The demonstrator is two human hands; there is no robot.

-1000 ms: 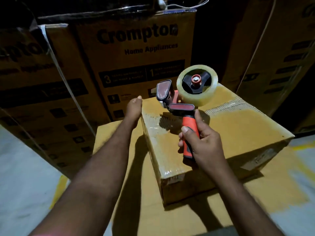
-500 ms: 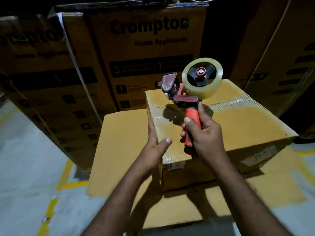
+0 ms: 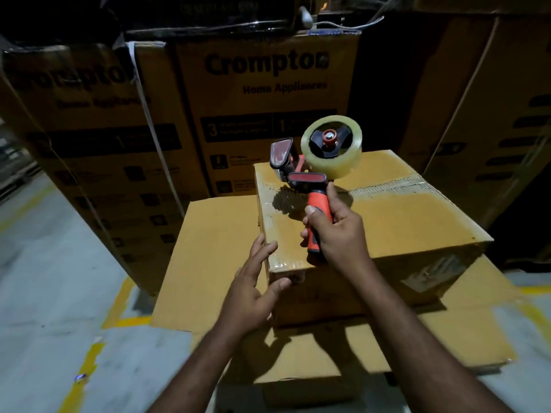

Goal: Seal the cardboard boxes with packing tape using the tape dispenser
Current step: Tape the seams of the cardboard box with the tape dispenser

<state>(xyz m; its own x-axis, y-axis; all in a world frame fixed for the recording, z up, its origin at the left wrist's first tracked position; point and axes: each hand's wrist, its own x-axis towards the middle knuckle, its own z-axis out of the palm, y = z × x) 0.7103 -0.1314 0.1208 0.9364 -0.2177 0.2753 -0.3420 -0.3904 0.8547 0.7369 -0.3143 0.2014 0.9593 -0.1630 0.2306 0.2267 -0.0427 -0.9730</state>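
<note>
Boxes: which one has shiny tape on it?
The small box on top, under the tape dispenser. Clear tape shines across its top; the flat box beneath looks bare, boxes behind are printed.

We cannot read the small print on the stacked cartons (image 3: 268,126); it is blurred. Our right hand (image 3: 340,234), wrapped around it, covers most of the tape dispenser (image 3: 316,162) handle. Our left hand (image 3: 253,290) hides part of the cardboard box (image 3: 402,222)'s left side. Both forearms run off the bottom edge.

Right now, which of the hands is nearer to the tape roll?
Right. The right hand grips the handle just below the roll; the left hand is lower, at the near left corner of the box.
</note>
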